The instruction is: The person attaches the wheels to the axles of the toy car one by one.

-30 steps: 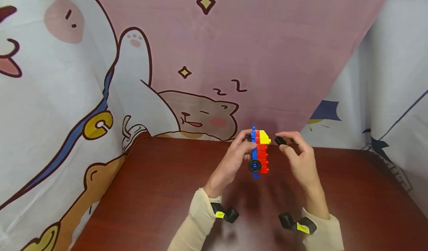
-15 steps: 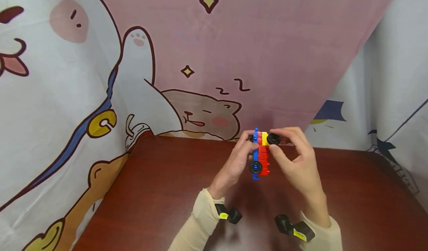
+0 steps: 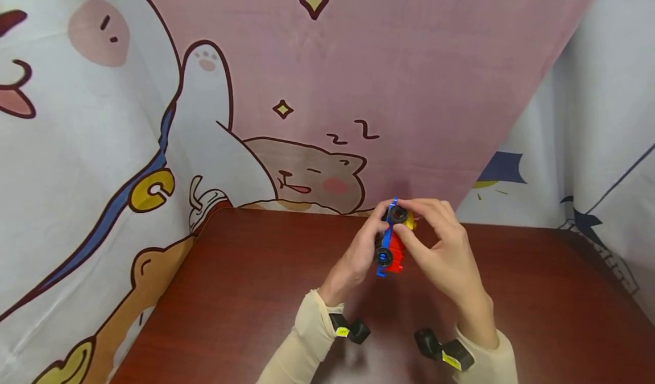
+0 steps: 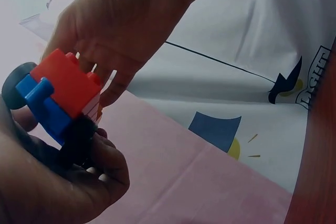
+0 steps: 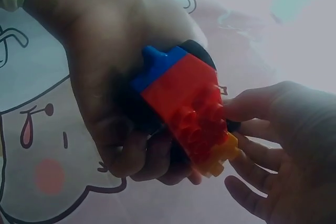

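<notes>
A toy brick car [image 3: 395, 253] with a blue base, red bricks and a yellow brick [image 3: 411, 221] is held above the table. My left hand [image 3: 353, 256] grips it from the left, around the blue base. With thumb and index finger, my right hand [image 3: 447, 247] pinches a black wheel [image 3: 398, 214] against the side of the base at the far end. Another black wheel [image 3: 383, 256] sits on the near end. In the left wrist view, studs show on the red brick [image 4: 65, 85]. The right wrist view shows my left fingers [image 5: 149, 158] wrapped beneath the car.
The dark red-brown table [image 3: 245, 281] lies below both hands. Behind it hangs a pink and white cloth [image 3: 409, 88] printed with cartoon animals. Small black camera units [image 3: 358, 331] are strapped at both wrists.
My right hand has moved left with the wheel, from apart from the car to against the blue base. The car has tilted slightly in my left hand.
</notes>
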